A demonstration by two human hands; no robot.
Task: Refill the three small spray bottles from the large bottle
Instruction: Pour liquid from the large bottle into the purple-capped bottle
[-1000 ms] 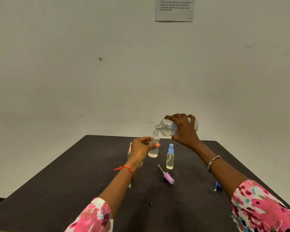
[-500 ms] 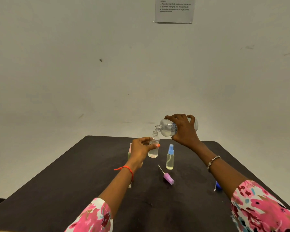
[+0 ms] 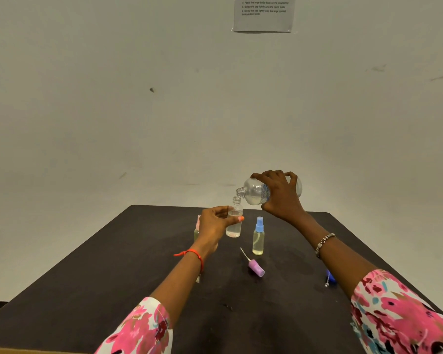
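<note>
My right hand [image 3: 279,195] grips the large clear bottle [image 3: 256,191], tipped on its side with its open neck just above the mouth of an uncapped small bottle [image 3: 234,223]. My left hand [image 3: 215,223] holds that small bottle upright a little above the table; it is partly filled with clear liquid. A blue-capped spray bottle [image 3: 258,236] with yellowish liquid stands to its right. A pink-capped spray bottle [image 3: 197,229] stands behind my left hand, mostly hidden. A purple spray cap [image 3: 255,267] with its dip tube lies on the dark table [image 3: 113,264].
A small blue cap [image 3: 329,278] lies by my right forearm near the table's right edge. A tiny clear object [image 3: 197,278] sits under my left wrist. A printed sheet [image 3: 264,12] hangs on the wall behind the table.
Hardly anything differs: both hands keep the same hold, with the large bottle tipped over the small one.
</note>
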